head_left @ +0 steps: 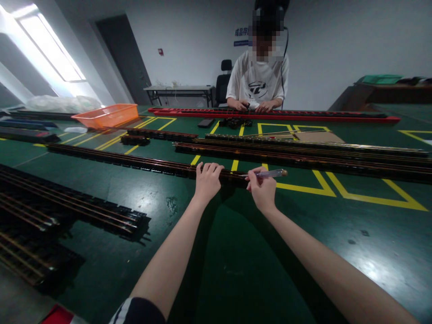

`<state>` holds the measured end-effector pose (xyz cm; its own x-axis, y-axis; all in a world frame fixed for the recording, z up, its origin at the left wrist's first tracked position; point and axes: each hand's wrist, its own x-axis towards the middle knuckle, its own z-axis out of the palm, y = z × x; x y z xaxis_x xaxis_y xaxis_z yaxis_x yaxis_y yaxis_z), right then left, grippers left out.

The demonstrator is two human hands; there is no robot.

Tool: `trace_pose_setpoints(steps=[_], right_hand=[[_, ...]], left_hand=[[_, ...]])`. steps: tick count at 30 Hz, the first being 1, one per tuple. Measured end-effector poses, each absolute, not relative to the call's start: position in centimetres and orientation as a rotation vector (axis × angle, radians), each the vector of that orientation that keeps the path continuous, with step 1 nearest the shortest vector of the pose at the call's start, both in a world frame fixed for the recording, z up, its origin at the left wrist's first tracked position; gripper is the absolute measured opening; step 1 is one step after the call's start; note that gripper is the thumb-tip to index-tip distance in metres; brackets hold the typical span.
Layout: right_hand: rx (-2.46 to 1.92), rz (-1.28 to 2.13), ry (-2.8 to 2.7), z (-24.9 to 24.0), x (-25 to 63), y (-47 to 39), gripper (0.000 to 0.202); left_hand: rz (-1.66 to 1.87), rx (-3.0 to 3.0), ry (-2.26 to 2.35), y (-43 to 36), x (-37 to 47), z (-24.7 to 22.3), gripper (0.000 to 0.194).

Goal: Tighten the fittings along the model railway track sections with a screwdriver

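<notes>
A long black rail [151, 165] with copper-coloured strips along it lies crosswise on the green table. My left hand [208, 182] grips it from above near its right end, fingers bent over the far edge. Pinched in my right hand [263, 192] is a slim pen-like tool [275, 173] with a translucent handle and a brownish end; its exact kind is unclear. Its thin tip points left and meets the rail, or comes very close to it, just right of my left hand. My fingers hide part of the rail.
More black rails lie at the left [101, 204] and beyond my right hand [320, 155]. An orange bin [108, 116] stands at the back left. Across the table, a person in a white shirt [258, 78] works at a long red tray [357, 118]. Yellow tape marks the green table [236, 265].
</notes>
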<state>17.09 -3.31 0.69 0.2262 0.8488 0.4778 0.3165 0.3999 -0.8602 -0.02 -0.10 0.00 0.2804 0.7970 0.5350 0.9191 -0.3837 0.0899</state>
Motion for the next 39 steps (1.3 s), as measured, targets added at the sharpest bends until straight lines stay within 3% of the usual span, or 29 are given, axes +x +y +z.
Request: trace_pose_setpoints(steps=[9,39], right_hand=[[-1.154,0.537,-1.340,0.71,16.99,-3.26,0.024],[-1.178,0.495,-1.348,0.79,17.03,-3.26,0.023]], left_hand=[[-0.791,-2.397,-1.618,0.34,-0.27,-0.10,0.041],[-0.732,-2.397,-1.615,0.30,-0.09,-0.19,0.038]])
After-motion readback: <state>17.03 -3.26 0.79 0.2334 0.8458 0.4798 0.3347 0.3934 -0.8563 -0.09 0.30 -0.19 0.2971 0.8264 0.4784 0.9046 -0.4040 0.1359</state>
